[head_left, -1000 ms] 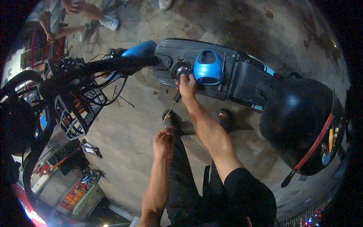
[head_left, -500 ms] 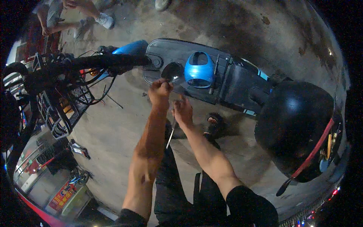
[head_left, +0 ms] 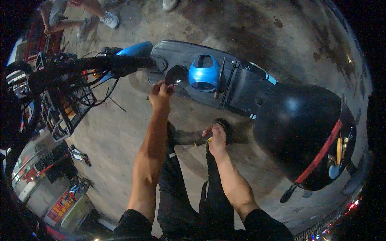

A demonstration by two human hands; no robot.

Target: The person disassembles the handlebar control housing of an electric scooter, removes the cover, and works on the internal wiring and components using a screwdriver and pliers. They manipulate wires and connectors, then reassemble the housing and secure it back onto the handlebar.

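Note:
My left hand is closed, its fingertips pinching the near rim of a dark round bowl-shaped part with a shiny spot inside. That part sits over the grey footboard of a scooter. Lower and to the right, my right hand is wrapped round a screwdriver with a yellow-and-dark handle, its thin shaft pointing left toward my knee. A glossy blue shell with two openings lies on the footboard, right of the round part. Beside the shell lies a slim rod-like tool.
The scooter's black handlebar and front frame fill the left, with loose cables. At right is the black seat, with a red strap and several tools behind it. Another person's shoe shows at the top left.
My right hand has moved right and toward me with the screwdriver, away from my left hand. The left hand stays at the round part's rim. The whole view has shifted slightly.

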